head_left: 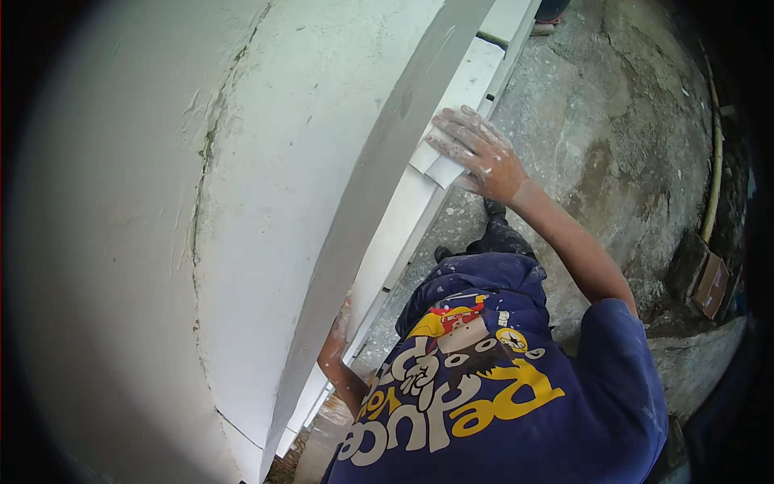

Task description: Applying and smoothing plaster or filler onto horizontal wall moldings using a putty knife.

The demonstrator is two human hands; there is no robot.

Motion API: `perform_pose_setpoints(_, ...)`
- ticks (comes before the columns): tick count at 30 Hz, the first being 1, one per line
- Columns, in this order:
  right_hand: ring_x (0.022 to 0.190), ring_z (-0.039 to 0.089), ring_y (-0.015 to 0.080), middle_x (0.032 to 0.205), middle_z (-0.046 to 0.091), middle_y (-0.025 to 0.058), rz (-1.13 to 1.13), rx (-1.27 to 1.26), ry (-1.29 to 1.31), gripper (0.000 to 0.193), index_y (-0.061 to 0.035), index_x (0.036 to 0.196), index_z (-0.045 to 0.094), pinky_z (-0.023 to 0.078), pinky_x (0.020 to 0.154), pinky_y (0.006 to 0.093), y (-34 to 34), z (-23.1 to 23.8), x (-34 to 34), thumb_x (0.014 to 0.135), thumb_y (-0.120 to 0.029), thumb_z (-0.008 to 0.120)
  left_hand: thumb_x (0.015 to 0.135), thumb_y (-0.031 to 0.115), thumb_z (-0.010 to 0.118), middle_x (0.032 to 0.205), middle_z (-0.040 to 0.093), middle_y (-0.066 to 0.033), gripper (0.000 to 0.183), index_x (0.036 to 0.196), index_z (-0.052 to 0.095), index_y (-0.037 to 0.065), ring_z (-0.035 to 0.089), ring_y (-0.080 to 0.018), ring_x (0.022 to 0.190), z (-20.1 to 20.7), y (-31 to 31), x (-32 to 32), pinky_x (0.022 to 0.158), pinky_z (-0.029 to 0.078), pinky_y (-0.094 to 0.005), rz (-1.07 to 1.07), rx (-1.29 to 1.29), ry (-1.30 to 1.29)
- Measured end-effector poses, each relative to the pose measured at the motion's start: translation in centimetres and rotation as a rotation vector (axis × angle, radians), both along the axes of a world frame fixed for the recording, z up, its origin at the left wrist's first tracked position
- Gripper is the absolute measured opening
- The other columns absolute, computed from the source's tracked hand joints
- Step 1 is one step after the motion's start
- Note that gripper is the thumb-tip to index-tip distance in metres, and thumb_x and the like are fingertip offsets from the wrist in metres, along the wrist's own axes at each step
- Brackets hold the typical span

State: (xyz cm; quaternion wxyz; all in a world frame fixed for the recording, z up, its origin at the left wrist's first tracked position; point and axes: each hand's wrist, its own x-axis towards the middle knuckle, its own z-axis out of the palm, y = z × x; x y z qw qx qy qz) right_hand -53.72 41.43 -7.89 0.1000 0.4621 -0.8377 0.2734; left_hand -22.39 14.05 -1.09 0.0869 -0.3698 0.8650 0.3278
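My right hand (482, 157), dusted with white, is on a white ledge (393, 222) beside the wall. Its fingers stretch over a thin white flat piece (443, 170) and press it against the ledge, with the thumb by the outer edge. Whether that piece is paper or board I cannot make out. Lower down, my left hand (337, 329) reaches in at the ledge close to a long grey band (367, 185). The band's edge hides most of its fingers, so its grip does not show.
A white wall (278, 161) with a long crack (201, 173) fills the left. Stained concrete floor (597, 153) spreads to the right, with a pole (714, 173) and a cardboard piece (711, 285) at its far side. A dark container (551, 10) stands at the top.
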Motion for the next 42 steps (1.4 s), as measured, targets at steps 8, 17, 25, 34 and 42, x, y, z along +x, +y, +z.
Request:
perform_pose_setpoints(8, 0.147, 0.034, 0.0232, 0.157, 0.041, 0.0017, 0.139, 0.101, 0.192, 0.064, -0.0216, 0.145, 0.05, 0.026, 0.125, 0.0434, 1.8, 0.1, -5.4, 0.083, -0.017, 0.067, 0.089, 0.02, 0.066, 0.134, 0.064, -0.017, 0.056, 0.14, 0.055, -0.001, 0.055, -0.0199, 0.124, 2.0, 0.8, 1.4, 0.11, 0.036, -0.0321, 0.169, -0.002, -0.151)
perform_pose_setpoints(17, 0.141, 0.045, 0.0272, 0.147, 0.054, 0.0059, 0.352, -0.16, -0.093, 0.061, -0.0102, 0.135, 0.06, 0.033, 0.121, 0.0479, 1.5, 0.2, -1.4, 0.076, 0.006, 0.06, 0.087, 0.008, 0.064, 0.131, 0.064, -0.0149, 0.055, 0.141, 0.056, 0.0, 0.057, -0.0173, 0.115, 1.4, 1.4, -0.1, 0.105, 0.04, -0.0301, 0.098, -0.008, -0.011)
perform_pose_setpoints(25, 0.143, 0.042, 0.0265, 0.15, 0.051, 0.0037, 0.116, -0.182, -0.225, 0.061, -0.0127, 0.137, 0.058, 0.032, 0.122, 0.0454, 1.4, -0.1, -1.0, 0.078, -0.002, 0.061, 0.084, 0.019, 0.077, 0.118, 0.066, -0.0251, 0.045, 0.119, 0.064, -0.007, 0.063, -0.0382, 0.11, 1.4, 4.7, -1.8, 0.099, 0.047, -0.0402, 0.174, -0.137, 0.15)
perform_pose_setpoints(34, 0.146, 0.037, 0.0241, 0.153, 0.046, 0.0038, -0.038, -0.169, -0.105, 0.058, -0.0105, 0.139, 0.056, 0.027, 0.125, 0.0427, 2.8, -0.2, -6.7, 0.082, -0.005, 0.062, 0.081, 0.002, 0.071, 0.118, 0.069, -0.0202, 0.053, 0.133, 0.063, 0.001, 0.065, -0.0244, 0.106, 2.1, 6.8, -3.4, 0.099, 0.047, -0.0341, 0.041, -0.367, 0.136)
perform_pose_setpoints(42, 0.144, 0.039, 0.0219, 0.151, 0.049, 0.0034, 0.111, -0.077, -0.049, 0.055, -0.0116, 0.138, 0.056, 0.029, 0.123, 0.0417, 3.7, 0.3, -7.3, 0.084, -0.006, 0.064, 0.082, 0.001, 0.074, 0.113, 0.072, -0.0199, 0.051, 0.132, 0.064, 0.003, 0.068, -0.0209, 0.103, 2.6, 6.3, -3.7, 0.093, 0.05, -0.032, -0.037, -0.418, 0.139)
